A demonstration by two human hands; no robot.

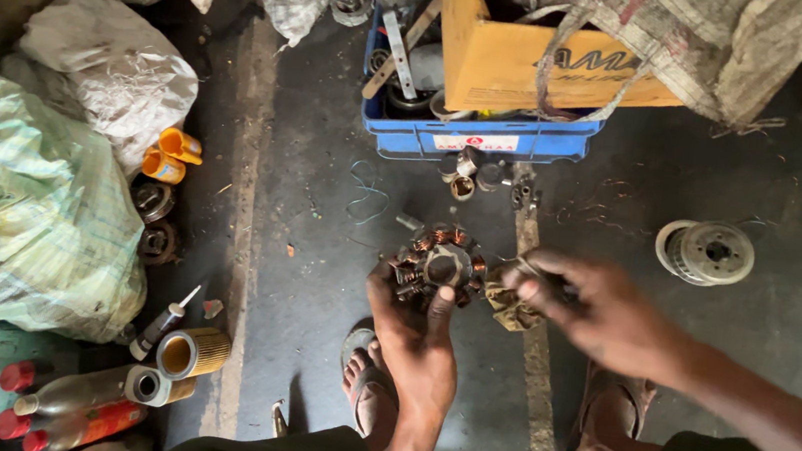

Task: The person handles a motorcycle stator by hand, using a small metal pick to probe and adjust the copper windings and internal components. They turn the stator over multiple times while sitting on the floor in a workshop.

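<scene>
A round motor stator [441,262] with copper windings sits on the dark floor in the middle of the view. My left hand [417,336] grips its near edge, thumb and fingers around the rim. My right hand [589,304] is at the stator's right side, blurred by motion, closed on a dirty olive rag [510,309] that touches the windings. My feet in sandals rest on the floor below both hands.
A blue crate [492,137] with metal parts and an orange box stands behind the stator. Several small bearings [473,171] lie before it. A round metal motor cover [707,252] lies at right. Sacks [21,202], bottles and orange spools fill the left.
</scene>
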